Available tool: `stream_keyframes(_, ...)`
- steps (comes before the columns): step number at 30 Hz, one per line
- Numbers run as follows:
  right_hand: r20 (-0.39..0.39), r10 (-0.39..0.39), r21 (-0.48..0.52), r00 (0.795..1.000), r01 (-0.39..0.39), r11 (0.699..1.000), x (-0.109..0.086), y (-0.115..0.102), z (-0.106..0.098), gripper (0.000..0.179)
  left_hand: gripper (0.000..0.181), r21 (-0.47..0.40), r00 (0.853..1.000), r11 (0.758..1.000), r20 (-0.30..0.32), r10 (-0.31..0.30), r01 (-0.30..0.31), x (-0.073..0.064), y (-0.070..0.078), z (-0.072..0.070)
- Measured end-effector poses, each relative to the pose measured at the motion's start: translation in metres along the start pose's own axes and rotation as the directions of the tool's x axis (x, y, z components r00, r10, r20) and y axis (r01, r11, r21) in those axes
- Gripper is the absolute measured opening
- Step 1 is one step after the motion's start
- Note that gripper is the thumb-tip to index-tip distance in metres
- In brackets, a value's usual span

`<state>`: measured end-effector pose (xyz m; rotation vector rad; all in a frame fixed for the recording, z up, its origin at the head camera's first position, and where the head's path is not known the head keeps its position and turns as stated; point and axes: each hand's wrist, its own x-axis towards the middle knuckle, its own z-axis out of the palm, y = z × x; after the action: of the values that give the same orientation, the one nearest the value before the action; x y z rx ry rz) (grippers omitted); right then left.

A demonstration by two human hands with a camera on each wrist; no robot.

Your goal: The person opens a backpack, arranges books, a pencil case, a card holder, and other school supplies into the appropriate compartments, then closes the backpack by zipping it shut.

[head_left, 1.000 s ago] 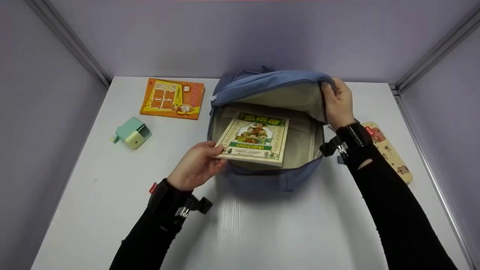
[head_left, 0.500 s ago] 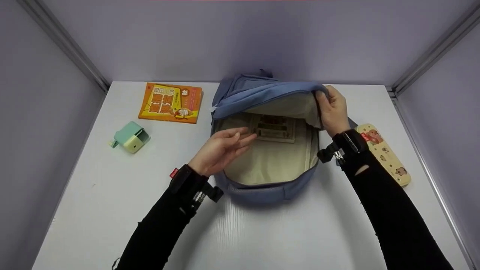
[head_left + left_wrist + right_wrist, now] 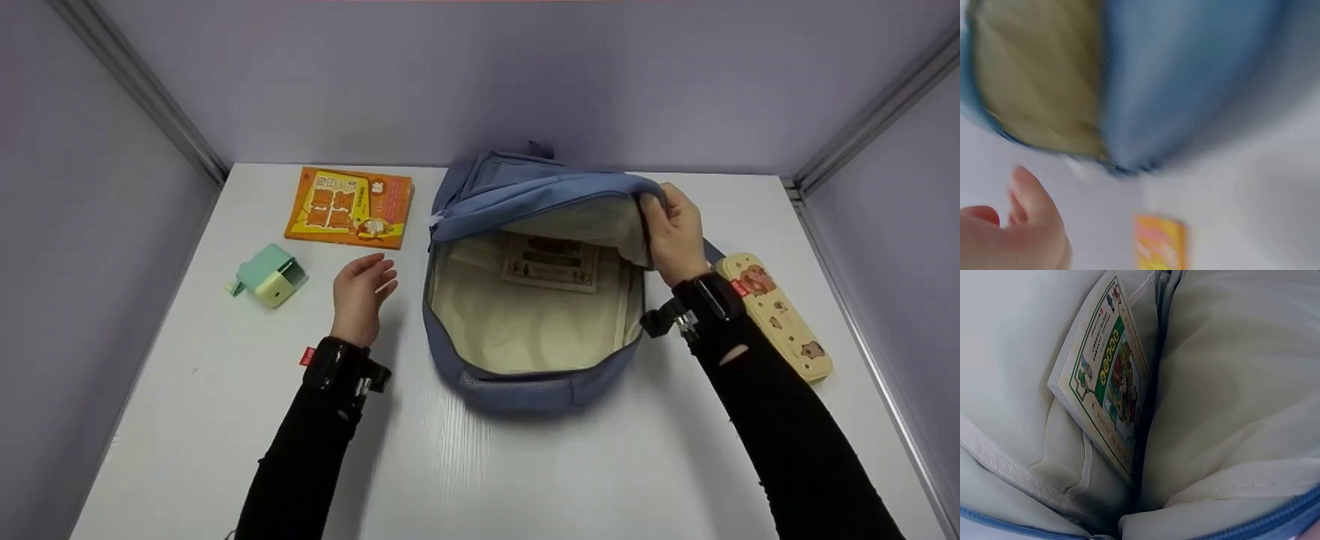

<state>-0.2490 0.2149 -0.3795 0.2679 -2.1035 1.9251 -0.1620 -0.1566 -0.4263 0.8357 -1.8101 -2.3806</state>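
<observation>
A blue backpack [image 3: 517, 394] lies unzipped on the table, its pale lining showing. My right hand [image 3: 673, 232] grips the edge of its raised front flap [image 3: 555, 199]. Inside, a cream and green book [image 3: 1109, 377] lies deep in the main pocket; the flap hides its upper part in the head view. My left hand [image 3: 360, 296] is off the bag to its left, fingers relaxed and holding nothing. Just beyond that hand lies an orange and yellow book [image 3: 349, 208]. The left wrist view is blurred, with the left hand's thumb [image 3: 1036, 197] near the bag's zipper edge.
Left of the orange book's near edge sits a mint and cream pencil sharpener [image 3: 270, 275]. A yellow pencil case [image 3: 776, 315] with bear pictures lies right of the bag, partly under the right forearm. Walls enclose the white table [image 3: 480, 480] at the back and sides.
The left hand has released the cream book inside the backpack, come out, and moved left toward the orange book. The right hand keeps holding the flap.
</observation>
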Motion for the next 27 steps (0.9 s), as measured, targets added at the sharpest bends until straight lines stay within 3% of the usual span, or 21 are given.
stream_keyframes(2, 0.0, 0.002, 0.004, 1.0, -0.002, 1.0, 0.0, 0.0, -0.002, 0.027, 0.038, 0.158, 0.994, 0.986, -0.095, 0.06, -0.044, 0.022, -0.014, -0.003)
stream_keyframes(3, -0.003, -0.001, 0.002, 1.0, 0.001, 1.0, 0.0, 0.0, -0.002, 0.027, 0.041, 0.267, 0.988, 0.961, -0.112, 0.108, -0.075, 0.033, -0.022, -0.005)
stream_keyframes(4, -0.007, -0.001, 0.001, 1.0, 0.001, 1.0, 0.0, 0.0, -0.003, 0.027, 0.044, 0.386, 0.981, 0.917, -0.113, 0.157, -0.102, 0.043, -0.029, -0.006)
stream_keyframes(5, -0.009, -0.002, -0.003, 1.0, 0.002, 1.0, 0.0, 0.0, -0.003, 0.026, 0.046, 0.513, 0.975, 0.85, -0.097, 0.198, -0.121, 0.053, -0.036, -0.007)
stream_keyframes(6, -0.011, -0.001, -0.001, 1.0, 0.001, 1.0, -0.001, 0.0, -0.003, 0.026, 0.048, 0.629, 0.972, 0.766, -0.07, 0.224, -0.131, 0.061, -0.042, -0.008)
stream_keyframes(8, -0.011, -0.001, -0.004, 1.0, 0.0, 1.0, -0.002, 0.001, -0.003, 0.027, 0.052, 0.822, 0.967, 0.549, 0.009, 0.256, -0.153, 0.075, -0.051, -0.009)
stream_keyframes(11, 0.004, 0.007, -0.015, 1.0, -0.007, 1.0, -0.006, 0.004, -0.003, 0.026, 0.057, 0.952, 0.967, 0.256, 0.108, 0.23, -0.167, 0.086, -0.06, -0.01)
stream_keyframes(13, 0.016, 0.015, -0.018, 1.0, -0.014, 1.0, -0.01, 0.006, -0.003, 0.025, 0.06, 0.977, 0.966, 0.111, 0.155, 0.206, -0.18, 0.091, -0.063, -0.01)
stream_keyframes(14, 0.018, 0.019, -0.019, 1.0, -0.019, 1.0, -0.011, 0.007, -0.003, 0.025, 0.062, 0.98, 0.964, 0.054, 0.175, 0.201, -0.19, 0.092, -0.063, -0.01)
stream_keyframes(16, 0.018, 0.027, -0.031, 0.999, -0.026, 0.999, -0.014, 0.008, -0.002, 0.025, 0.065, 0.978, 0.961, -0.013, 0.206, 0.185, -0.207, 0.096, -0.062, -0.01)
stream_keyframes(17, 0.018, 0.031, -0.036, 0.999, -0.03, 0.999, -0.015, 0.009, -0.002, 0.026, 0.066, 0.976, 0.96, -0.032, 0.216, 0.176, -0.214, 0.097, -0.062, -0.01)
stream_keyframes(20, 0.019, 0.045, -0.052, 0.999, -0.044, 0.998, -0.017, 0.01, -0.002, 0.027, 0.069, 0.973, 0.965, -0.057, 0.227, 0.133, -0.222, 0.104, -0.061, -0.009)
stream_keyframes(24, 0.018, 0.052, -0.058, 0.998, -0.051, 0.997, -0.017, 0.01, -0.003, 0.027, 0.072, 0.976, 0.974, -0.052, 0.213, 0.073, -0.21, 0.113, -0.06, -0.004)
stream_keyframes(27, 0.015, 0.047, -0.052, 0.999, -0.046, 0.998, -0.015, 0.008, -0.006, 0.028, 0.073, 0.983, 0.978, -0.031, 0.183, 0.099, -0.181, 0.119, -0.057, 0.004)
